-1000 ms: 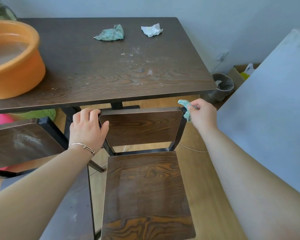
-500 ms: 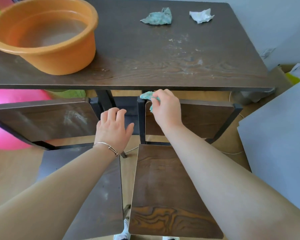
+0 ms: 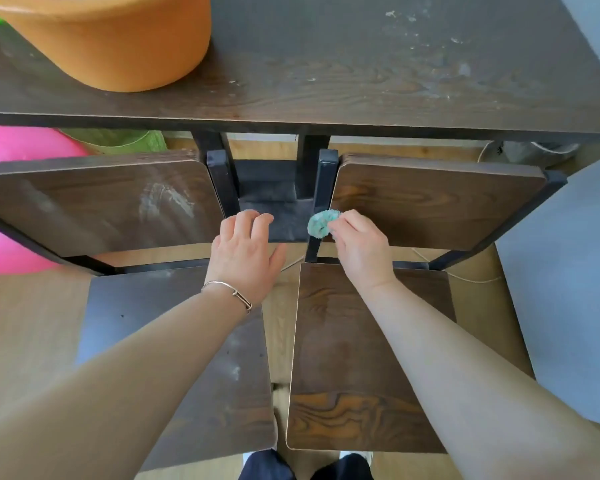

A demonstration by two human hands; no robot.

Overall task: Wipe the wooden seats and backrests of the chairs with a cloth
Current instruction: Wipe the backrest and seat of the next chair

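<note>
Two dark wooden chairs stand side by side at the table. The right chair has a backrest (image 3: pixel 440 202) and a seat (image 3: pixel 354 368). My right hand (image 3: pixel 359 247) pinches a small teal cloth (image 3: pixel 321 223) against the black left post of that backrest. The left chair's backrest (image 3: pixel 94 206) carries white smears, and its seat (image 3: pixel 174 341) looks dusty. My left hand (image 3: pixel 246 251), with a bracelet on the wrist, hovers with loosely spread fingers in the gap between the two chairs and holds nothing.
The dark wooden table (image 3: pixel 361 84) runs along the top, with white specks on it and an orange basin (image 3: pixel 118 39) at its left. A pink ball (image 3: pixel 11 202) lies behind the left chair. A grey panel (image 3: pixel 568 289) stands at the right.
The view has tilted down and closer to the chairs. My right hand has slid the cloth down the right backrest's left post. My left hand stays free between the chairs.
</note>
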